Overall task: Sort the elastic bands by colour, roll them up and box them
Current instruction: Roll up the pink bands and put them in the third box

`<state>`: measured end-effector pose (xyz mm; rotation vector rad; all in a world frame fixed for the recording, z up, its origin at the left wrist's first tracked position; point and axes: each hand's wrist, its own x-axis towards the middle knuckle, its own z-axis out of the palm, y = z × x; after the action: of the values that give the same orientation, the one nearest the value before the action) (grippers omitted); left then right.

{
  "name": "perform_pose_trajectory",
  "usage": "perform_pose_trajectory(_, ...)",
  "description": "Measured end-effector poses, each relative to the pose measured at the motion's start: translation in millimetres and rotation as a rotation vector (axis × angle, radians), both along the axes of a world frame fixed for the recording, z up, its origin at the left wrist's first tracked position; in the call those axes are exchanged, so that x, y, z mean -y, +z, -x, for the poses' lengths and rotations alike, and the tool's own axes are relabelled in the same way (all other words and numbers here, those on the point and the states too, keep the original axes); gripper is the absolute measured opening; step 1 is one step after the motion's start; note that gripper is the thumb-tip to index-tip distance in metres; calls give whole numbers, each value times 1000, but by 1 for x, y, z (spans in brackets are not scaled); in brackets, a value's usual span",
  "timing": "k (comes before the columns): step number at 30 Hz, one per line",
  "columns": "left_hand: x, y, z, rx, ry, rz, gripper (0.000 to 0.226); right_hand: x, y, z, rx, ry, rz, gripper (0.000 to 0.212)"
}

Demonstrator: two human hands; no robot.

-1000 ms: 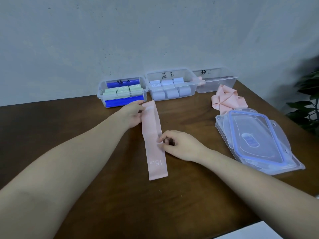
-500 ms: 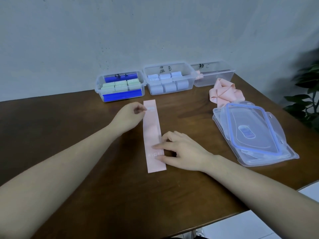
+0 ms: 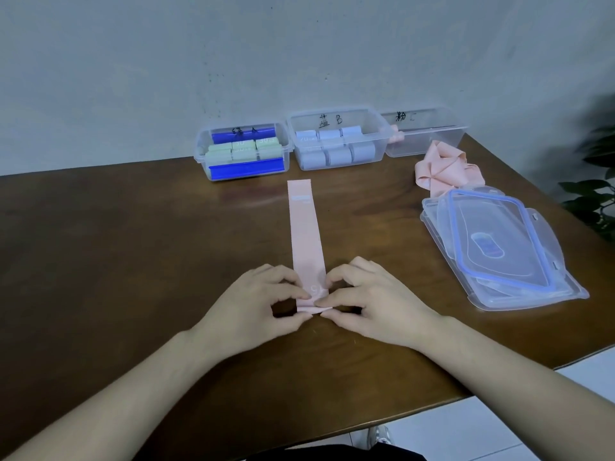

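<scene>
A pink elastic band (image 3: pixel 305 234) lies flat and lengthwise on the brown table (image 3: pixel 116 261). My left hand (image 3: pixel 256 304) and my right hand (image 3: pixel 369 301) both pinch its near end, which is folded over into a first turn. Three clear boxes stand by the wall: the left box (image 3: pixel 203 161) holds green rolls, the middle box (image 3: pixel 293 151) holds pale blue rolls, and the right box (image 3: pixel 456 138) shows one pink roll (image 3: pixel 397 137) at its left end. A loose heap of pink bands (image 3: pixel 446 168) lies in front of the right box.
A stack of clear lids (image 3: pixel 506 261), the top one blue-rimmed, lies on the table's right side. A green plant (image 3: pixel 595 191) stands past the right edge. The table's near edge runs diagonally at lower right above a white floor.
My left hand left the band's far end and came to the near end. My right hand slid down there too. Both now pinch the near end, which has begun to fold over.
</scene>
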<state>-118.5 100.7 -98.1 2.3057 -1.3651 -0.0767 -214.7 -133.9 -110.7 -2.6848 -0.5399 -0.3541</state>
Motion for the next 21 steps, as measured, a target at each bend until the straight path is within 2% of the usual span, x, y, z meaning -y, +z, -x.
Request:
perform_pose_trajectory(4,0,-9,14,125,24,30,36,-8,-3,7,-3,-27,-79,22)
perform_pose_trajectory(9,2,-11,23,172,28,45,37,-13,-5,13,-20,-55,-95,23)
perform_pose_trajectory(21,3,-11,24,20,85,90,19,-18,5,15,-136,-104,-214,23)
